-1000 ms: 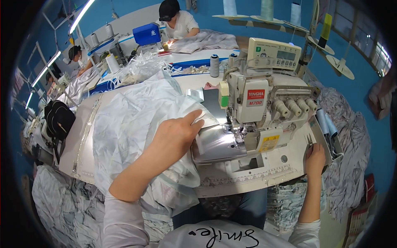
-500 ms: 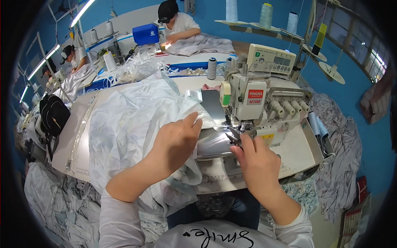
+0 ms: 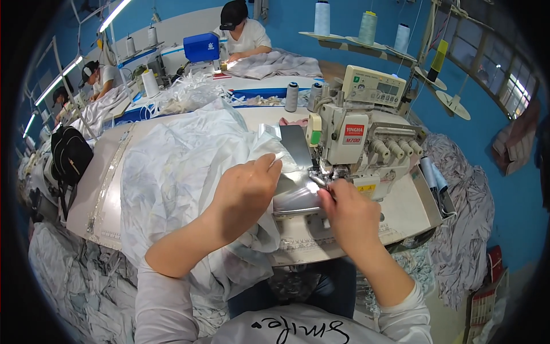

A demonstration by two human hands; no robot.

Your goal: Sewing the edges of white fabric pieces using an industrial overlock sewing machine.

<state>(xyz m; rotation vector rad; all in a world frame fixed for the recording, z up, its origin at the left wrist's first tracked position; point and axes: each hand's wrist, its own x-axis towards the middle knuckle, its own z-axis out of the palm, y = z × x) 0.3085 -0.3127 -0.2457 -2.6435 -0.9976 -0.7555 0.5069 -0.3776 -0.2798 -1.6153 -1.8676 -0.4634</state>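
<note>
In front of me stands a white overlock sewing machine (image 3: 346, 129), its needle area just beyond my right hand. Closed around thread snips (image 3: 317, 180), my right hand (image 3: 354, 212) keeps their metal tips near the presser foot, over the shiny metal plate (image 3: 297, 198). The palm partly hides the snips. My left hand (image 3: 245, 186) pinches the edge of a pale, faintly patterned fabric (image 3: 172, 155) at the plate's left side. This fabric spreads in folds over the table and hangs off its front edge.
Grey thread cones (image 3: 291, 97) stand behind the machine, and more cones (image 3: 368, 28) sit on a rack above. A black backpack (image 3: 71, 155) is at the left. Heaped fabric (image 3: 458, 206) lies right of the table. A co-worker (image 3: 246, 37) sits across at another machine.
The snips have turned and drawn closer to the needle area, their blades now looking closed rather than spread. My left hand stays nearly in place on the fabric.
</note>
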